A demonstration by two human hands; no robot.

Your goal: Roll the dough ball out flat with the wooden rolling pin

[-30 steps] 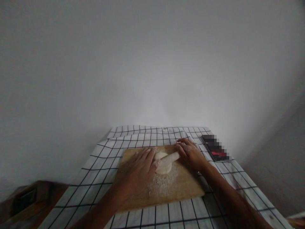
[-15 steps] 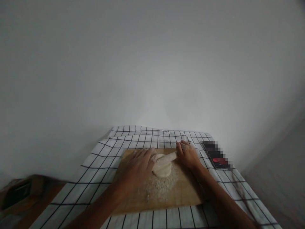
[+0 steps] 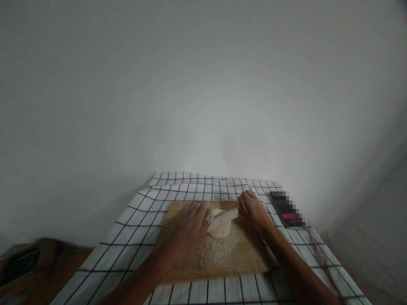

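A small rolling pin (image 3: 225, 217) lies slantwise across a round, flat piece of dough (image 3: 220, 231). The dough rests on a wooden board (image 3: 244, 267) dusted with loose flour (image 3: 218, 250). The pin's right end is in my right hand (image 3: 252, 212), its fingers curled round it. My left hand (image 3: 190, 222) covers the pin's left end beside the dough's left edge. Its thumb side shows flour, and its back hides how the fingers wrap.
A white cloth with black grid lines (image 3: 133, 233) covers the table. At the right lies a dark, flat phone-like object (image 3: 286, 212), partly pixelated. A plain wall (image 3: 203, 93) rises behind the table. A dark brownish object (image 3: 41, 262) stands low at the left.
The view has shifted slightly, so the board sits a little lower and to the right. Both hands stay at the pin's ends, and the pin still lies over the dough.
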